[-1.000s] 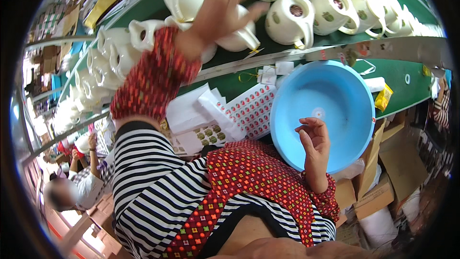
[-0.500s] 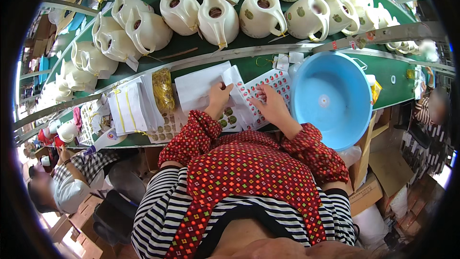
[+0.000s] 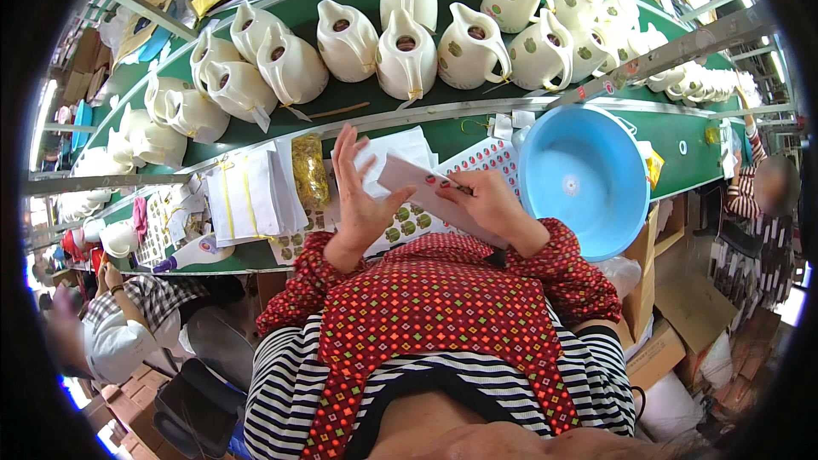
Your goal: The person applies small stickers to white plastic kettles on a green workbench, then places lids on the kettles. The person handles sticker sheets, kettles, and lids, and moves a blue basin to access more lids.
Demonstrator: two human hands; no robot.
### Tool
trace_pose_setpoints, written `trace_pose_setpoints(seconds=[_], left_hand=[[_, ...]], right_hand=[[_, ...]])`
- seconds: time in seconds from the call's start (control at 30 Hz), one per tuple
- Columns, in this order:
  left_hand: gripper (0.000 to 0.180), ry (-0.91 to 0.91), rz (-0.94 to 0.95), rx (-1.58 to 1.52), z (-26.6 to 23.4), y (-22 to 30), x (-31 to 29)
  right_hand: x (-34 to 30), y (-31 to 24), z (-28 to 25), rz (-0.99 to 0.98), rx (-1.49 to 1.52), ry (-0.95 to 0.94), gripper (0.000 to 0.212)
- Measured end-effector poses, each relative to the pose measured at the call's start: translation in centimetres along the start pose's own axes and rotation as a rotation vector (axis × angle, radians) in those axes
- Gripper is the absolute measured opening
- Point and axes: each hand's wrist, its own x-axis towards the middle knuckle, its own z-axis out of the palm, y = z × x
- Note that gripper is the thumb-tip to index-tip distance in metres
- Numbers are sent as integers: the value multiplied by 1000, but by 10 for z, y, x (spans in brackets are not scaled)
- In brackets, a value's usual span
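My right hand (image 3: 496, 204) pinches a folded white paper strip (image 3: 407, 177), held up off the bench; small red stickers show by the thumb and fingertips. My left hand (image 3: 362, 204) is raised just left of the strip, fingers spread, with nothing in it. Beyond the strip lie white paper sheets (image 3: 411, 146). A sheet of small red stickers (image 3: 503, 153) lies flat between my right hand and a blue basin (image 3: 588, 140). Nearer my apron, a sheet of green printed stickers (image 3: 413, 223) is partly covered by the strip.
Rows of cream jugs (image 3: 407, 55) stand along the green bench's far side behind a rail. Left of my hands are a stack of white papers (image 3: 247, 196) with yellow ties and a bundle of gold ties (image 3: 309, 172). Other people sit at far left and far right.
My right hand has left the red sticker sheet and lifted the white strip. My left hand has let go of the paper, moved left and spread its fingers. The view has shifted slightly.
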Motion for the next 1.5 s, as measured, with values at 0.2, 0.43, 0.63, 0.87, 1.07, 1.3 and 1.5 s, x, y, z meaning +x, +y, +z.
trace_pose_setpoints(seconds=[0.2,0.43,0.63,0.87,1.07,1.3,1.5], left_hand=[[35,-531,31,120,-33,61,17],[11,-256,-189,133,-5,85,-6],[10,-160,-246,148,8,93,-10],[10,-131,-145,182,3,96,-5],[8,-179,-61,214,-4,97,-4],[6,-166,-212,-116,-10,89,-8],[8,-221,18,-66,-18,93,-5]], right_hand=[[-7,-29,-45,-90,140,-357,18],[-7,-35,-43,-682,-312,121,31],[-5,-22,-44,-898,-298,292,33],[-11,-42,-40,-728,-273,386,40],[-9,-45,-30,-815,-438,414,34],[-10,-47,-19,-926,-378,434,39],[-6,-68,-28,-698,-394,428,41]])
